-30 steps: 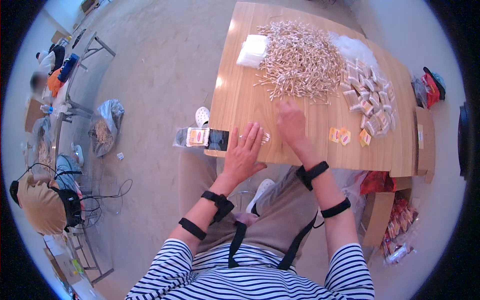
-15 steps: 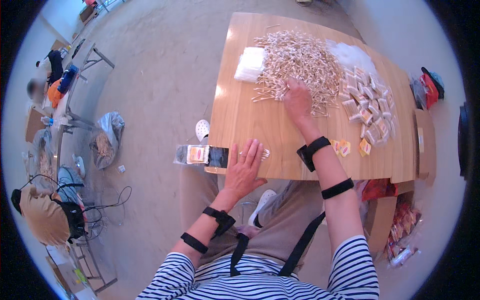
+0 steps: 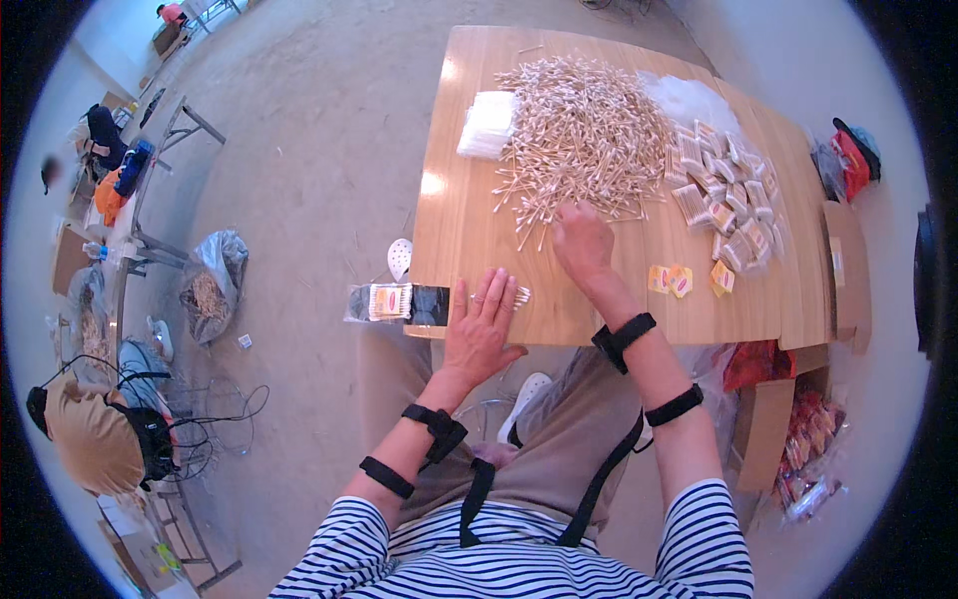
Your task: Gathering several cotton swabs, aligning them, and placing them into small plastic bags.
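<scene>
head view: the left hand [image 3: 482, 324] lies flat, palm down, fingers spread and straight, at the near edge of the wooden table [image 3: 469, 235]; it grips nothing, and its fingertips rest on a few cotton swabs [image 3: 521, 296] lying just beyond them. the forearm comes up from the lower edge, with two black straps around it. the right hand [image 3: 582, 240] reaches farther over the table, knuckles up, fingers curled down into the near edge of the big heap of cotton swabs [image 3: 584, 135]; whether it has pinched any cannot be told. the heap is a loose tangle of thin pale sticks with white tips, spread across the far middle of the table. just left of it sits a stack of clear bags [image 3: 487, 124]; to its right lie many small filled packets [image 3: 723, 195].
</scene>
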The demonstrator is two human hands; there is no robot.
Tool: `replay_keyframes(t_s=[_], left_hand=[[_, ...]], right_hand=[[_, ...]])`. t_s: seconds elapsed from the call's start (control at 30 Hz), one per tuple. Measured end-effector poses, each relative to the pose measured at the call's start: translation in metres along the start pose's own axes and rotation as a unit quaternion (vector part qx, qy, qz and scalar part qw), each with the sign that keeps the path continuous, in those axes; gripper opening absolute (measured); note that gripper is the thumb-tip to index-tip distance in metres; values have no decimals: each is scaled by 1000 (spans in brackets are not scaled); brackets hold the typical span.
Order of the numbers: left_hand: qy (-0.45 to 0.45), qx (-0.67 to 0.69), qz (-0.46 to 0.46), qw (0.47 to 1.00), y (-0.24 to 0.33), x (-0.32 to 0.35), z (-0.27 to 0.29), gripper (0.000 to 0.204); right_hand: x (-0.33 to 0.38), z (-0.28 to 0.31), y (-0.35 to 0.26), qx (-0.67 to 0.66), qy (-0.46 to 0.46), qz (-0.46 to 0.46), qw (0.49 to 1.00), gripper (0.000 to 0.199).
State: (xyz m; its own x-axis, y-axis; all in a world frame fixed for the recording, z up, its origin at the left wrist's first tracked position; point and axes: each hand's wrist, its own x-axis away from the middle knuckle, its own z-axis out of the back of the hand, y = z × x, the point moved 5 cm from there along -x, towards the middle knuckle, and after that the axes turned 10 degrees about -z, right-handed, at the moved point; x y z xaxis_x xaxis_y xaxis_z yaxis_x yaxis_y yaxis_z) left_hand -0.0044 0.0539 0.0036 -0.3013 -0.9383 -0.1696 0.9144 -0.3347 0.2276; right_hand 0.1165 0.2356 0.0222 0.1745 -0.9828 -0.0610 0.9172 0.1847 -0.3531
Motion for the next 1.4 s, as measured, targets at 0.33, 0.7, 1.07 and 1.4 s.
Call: replay_keyframes(t_s=[0.33, 0.7, 1.07, 1.4], left_hand=[[-2, -3, -6, 1000, 1, -1, -1, 118], [4, 5, 3, 1000, -1, 1, 1, 118], [10, -6, -1, 1000, 0, 2, 3, 116], [3, -10, -11, 1000, 0, 0, 0, 116]], right_hand=[[-22, -31, -29, -202, 70, -13, 977, 35], [6, -32, -44, -51, 1, -44, 998, 23], [43, -27, -14, -110, -82, 78, 987, 12], [63, -22, -14, -127, -54, 97, 986, 7]])
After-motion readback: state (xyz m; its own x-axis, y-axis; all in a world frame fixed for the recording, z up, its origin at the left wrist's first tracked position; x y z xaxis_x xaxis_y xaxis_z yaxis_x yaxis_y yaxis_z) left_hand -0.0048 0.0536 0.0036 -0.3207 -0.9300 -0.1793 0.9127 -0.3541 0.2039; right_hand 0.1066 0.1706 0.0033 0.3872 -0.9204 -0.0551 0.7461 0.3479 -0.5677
